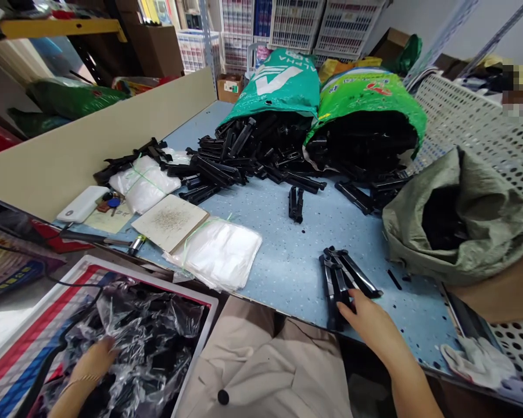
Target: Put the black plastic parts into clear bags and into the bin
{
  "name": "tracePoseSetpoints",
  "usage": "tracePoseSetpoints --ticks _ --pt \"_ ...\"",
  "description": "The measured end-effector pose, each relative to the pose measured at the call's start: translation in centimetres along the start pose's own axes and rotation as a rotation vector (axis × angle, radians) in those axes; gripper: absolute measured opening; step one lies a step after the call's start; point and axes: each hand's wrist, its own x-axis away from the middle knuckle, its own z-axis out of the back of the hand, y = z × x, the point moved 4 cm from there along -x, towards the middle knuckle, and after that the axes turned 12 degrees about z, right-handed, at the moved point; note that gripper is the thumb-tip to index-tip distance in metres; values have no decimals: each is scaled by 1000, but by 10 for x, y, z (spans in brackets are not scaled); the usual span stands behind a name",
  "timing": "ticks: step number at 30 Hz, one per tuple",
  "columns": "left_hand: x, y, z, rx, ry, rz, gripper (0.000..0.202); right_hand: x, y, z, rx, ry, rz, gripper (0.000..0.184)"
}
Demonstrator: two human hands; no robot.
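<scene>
My right hand (365,316) is at the table's front edge, thumb and fingers closed on one of several long black plastic parts (340,273) lying in a small bunch. My left hand (93,360) is down in a striped crate (85,268) at the lower left, among clear plastic bags (133,316) with black pieces in and under them. Its fingertips are hidden, so its grip cannot be made out. Two more black parts (295,204) lie together farther back on the blue table (279,255).
Black parts spill from a teal sack (283,81) and a green sack (370,96) at the back. An olive sack (483,203) stands right. White plastic bags (220,252), a square board (169,220) and a white device (82,204) lie left. A glove (479,360) lies lower right.
</scene>
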Motion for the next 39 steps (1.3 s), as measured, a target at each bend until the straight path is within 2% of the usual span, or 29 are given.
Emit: tracePoseSetpoints --ticks 2,3,5,7,8,10,12,16,20,22,24,26,29,33,39 --pt "-4 60 13 105 59 -51 15 -5 -5 -6 -179 3 7 43" --pt "1 98 21 179 103 -143 16 -8 -11 -10 -314 -3 29 43" --pt "21 178 38 307 194 -416 17 -16 -32 -19 -643 -22 84 44" --pt "42 245 49 316 254 -635 17 -23 -57 -27 -945 -18 130 43" --pt "46 269 51 322 242 -662 17 -25 -69 -30 -1061 -14 144 42" --pt "41 297 51 351 166 -656 9 -28 -89 -36 -1228 -19 160 40" --pt "24 302 51 392 89 -623 13 -29 -104 -39 -1360 -52 173 37" --pt "-3 285 52 472 35 -562 24 -33 -129 -42 -1577 -189 174 31" --pt "11 279 52 418 147 -602 20 -48 -153 -46 -1661 -237 135 32" --pt "18 281 51 404 150 -628 15 -54 -162 -48 -1688 -235 134 34" --pt "13 280 52 471 56 -600 10 -57 -167 -48 -1707 -240 134 34" --pt "2 276 55 541 -28 -553 16 -57 -168 -48 -1713 -250 127 34" --pt "-14 268 59 640 -94 -467 26 -54 -170 -46 -1705 -298 122 35" --pt "-19 265 57 810 -259 -371 35 -55 -181 -41 -1741 -353 131 34" --pt "-20 268 54 803 -294 -401 29 -70 -207 -46 -1739 -459 169 32"
